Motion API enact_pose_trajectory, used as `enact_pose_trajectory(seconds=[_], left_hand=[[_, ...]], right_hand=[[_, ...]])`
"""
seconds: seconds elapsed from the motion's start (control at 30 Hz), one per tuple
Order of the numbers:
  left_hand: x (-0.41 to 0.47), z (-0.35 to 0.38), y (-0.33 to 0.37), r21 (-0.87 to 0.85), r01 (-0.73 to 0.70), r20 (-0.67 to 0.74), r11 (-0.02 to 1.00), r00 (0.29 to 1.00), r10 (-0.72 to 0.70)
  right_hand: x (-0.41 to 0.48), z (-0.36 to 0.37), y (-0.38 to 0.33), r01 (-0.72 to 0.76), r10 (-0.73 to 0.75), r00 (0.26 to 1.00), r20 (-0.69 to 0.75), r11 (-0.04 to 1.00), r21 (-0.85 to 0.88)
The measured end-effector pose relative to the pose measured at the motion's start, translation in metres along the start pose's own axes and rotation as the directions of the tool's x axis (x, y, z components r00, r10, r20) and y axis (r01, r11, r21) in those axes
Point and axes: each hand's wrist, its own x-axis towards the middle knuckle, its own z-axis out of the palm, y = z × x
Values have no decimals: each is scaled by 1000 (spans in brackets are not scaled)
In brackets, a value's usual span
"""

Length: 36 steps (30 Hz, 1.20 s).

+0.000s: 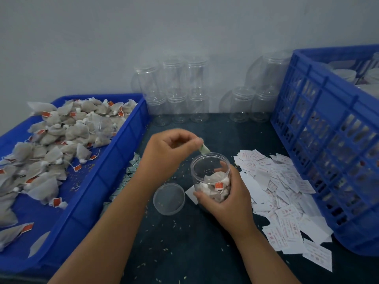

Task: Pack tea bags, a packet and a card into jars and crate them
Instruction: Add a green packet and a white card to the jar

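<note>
We are dropping the packet (205, 149) into the jar (210, 165). To do it well, we should bring it over the middle of the open mouth and let go low, so it lands on the tea bags (213, 186) inside rather than catching the rim, while holding the jar steady. Our left grip (170, 149) pinches the packet's top edge between thumb and fingertips; the packet hangs just above the jar's far rim. Our right grip (230, 201) is wrapped round the jar's near side; we cannot tell whether the jar rests on the desk (194, 242). The lid (169, 198) lies just left of the jar, the cards (285, 193) to its right.
</note>
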Motion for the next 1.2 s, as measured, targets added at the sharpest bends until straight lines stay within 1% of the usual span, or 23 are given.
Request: enact_pose_trajectory(seconds=[0.07, 0.1, 0.13, 0.17, 0.2, 0.23, 0.3, 0.33, 0.37, 0.4, 0.47, 0.53, 0.6, 0.67, 0.8, 0.9, 0.93, 1.0, 1.07, 1.1, 1.13, 1.17, 1.2], left_hand=[[-7, 1, 0, 260, -50, 144, 964, 990, 13], [-7, 2, -2, 385, -49, 207, 921, 978, -35], [-8, 3, -5, 461, -30, 249, 887, 964, -96], [-9, 4, -8, 473, -8, 266, 881, 955, -134], [-10, 5, -9, 434, 7, 249, 901, 960, -127], [-12, 6, -10, 362, 9, 185, 932, 979, -81], [-16, 7, -19, 256, 16, -36, 967, 999, -7], [-18, 9, -25, 277, 60, -94, 959, 995, -35], [-21, 10, -32, 350, 114, -71, 930, 993, -95], [-25, 12, -42, 481, 149, 10, 864, 985, -175], [-38, 21, -64, 731, 73, 174, 679, 941, -289], [-51, 30, -81, 829, -42, 244, 558, 924, -294], [-59, 38, -91, 845, -72, 231, 529, 942, -242], [-59, 39, -96, 830, -48, 194, 555, 959, -208], [-54, 39, -91, 707, 79, 51, 702, 985, -162], [-48, 34, -75, 431, 224, -100, 874, 975, -200], [-45, 31, -67, 344, 241, -157, 908, 968, -198], [-40, 24, -47, 252, 167, -280, 953, 956, -93], [-38, 18, -21, 203, -13, -350, 979, 933, 85], [-37, 17, -10, 243, -127, -316, 962, 927, 202], [-37, 15, -2, 331, -240, -211, 913, 924, 320], [-37, 15, 4, 430, -337, -57, 838, 915, 398], [-38, 15, 7, 518, -406, 107, 753, 904, 415]], right_hand=[[-2, -2, -2, 25, -25, 1000, -2, 1000, -2], [-3, -3, -2, 40, -40, 999, -1, 999, -9], [-4, -3, -3, 53, -53, 999, 3, 998, -16], [-5, -3, -3, 65, -65, 998, 5, 998, -21], [-6, -3, -3, 76, -76, 997, 3, 997, -22], [-7, -4, -4, 89, -89, 996, -4, 996, -19], [-7, -4, -5, 106, -106, 994, -32, 994, -5], [-7, -4, -6, 108, -108, 993, -55, 994, 1], [-6, -4, -6, 107, -106, 991, -83, 994, 3], [-5, -4, -5, 100, -99, 989, -113, 995, 5], [-3, -6, -4, 79, -74, 982, -172, 997, 21], [0, -9, -6, 59, -48, 974, -223, 998, 39], [2, -11, -7, 55, -43, 963, -265, 998, 40], [2, -11, -7, 61, -50, 958, -284, 998, 31], [1, -10, -4, 65, -53, 966, -252, 997, 37], [-1, -9, -1, 78, -68, 982, -175, 996, 52], [-1, -8, 0, 78, -69, 987, -144, 995, 57], [-2, -8, 1, 76, -71, 993, -90, 996, 52], [-3, -6, 0, 57, -55, 997, -47, 998, 32], [-3, -6, 0, 49, -48, 998, -29, 999, 24], [-3, -6, -1, 47, -47, 999, -18, 999, 16], [-3, -6, 0, 48, -48, 999, -14, 999, 9], [-4, -6, 1, 48, -48, 999, -16, 999, 5]])
